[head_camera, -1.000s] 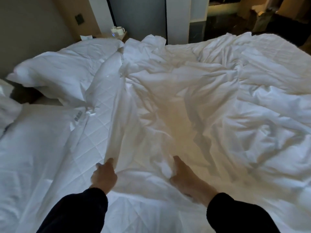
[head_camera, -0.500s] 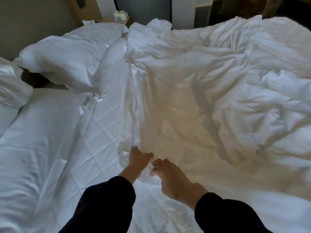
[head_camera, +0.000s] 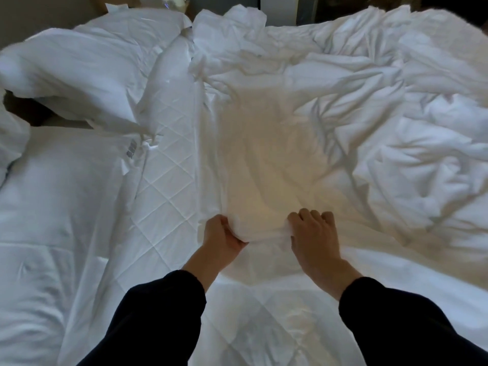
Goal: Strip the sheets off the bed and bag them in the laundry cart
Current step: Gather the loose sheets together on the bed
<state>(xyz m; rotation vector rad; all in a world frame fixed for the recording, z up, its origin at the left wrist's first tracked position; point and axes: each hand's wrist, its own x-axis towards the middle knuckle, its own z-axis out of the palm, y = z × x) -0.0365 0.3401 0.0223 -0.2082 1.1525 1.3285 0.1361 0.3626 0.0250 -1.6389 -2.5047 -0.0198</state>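
Head view, left hand (head_camera: 221, 238) gripping bunched sheet (head_camera: 266, 165), right hand (head_camera: 311, 235) gripping it too

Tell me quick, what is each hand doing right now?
Left hand: closed, gripping a bunch of the white sheet.
Right hand: closed, gripping the same sheet.

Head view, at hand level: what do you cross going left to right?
In order: smooth white bedding → quilted mattress pad → left hand → sheet fold both hands grip → right hand → rumpled white bedding.
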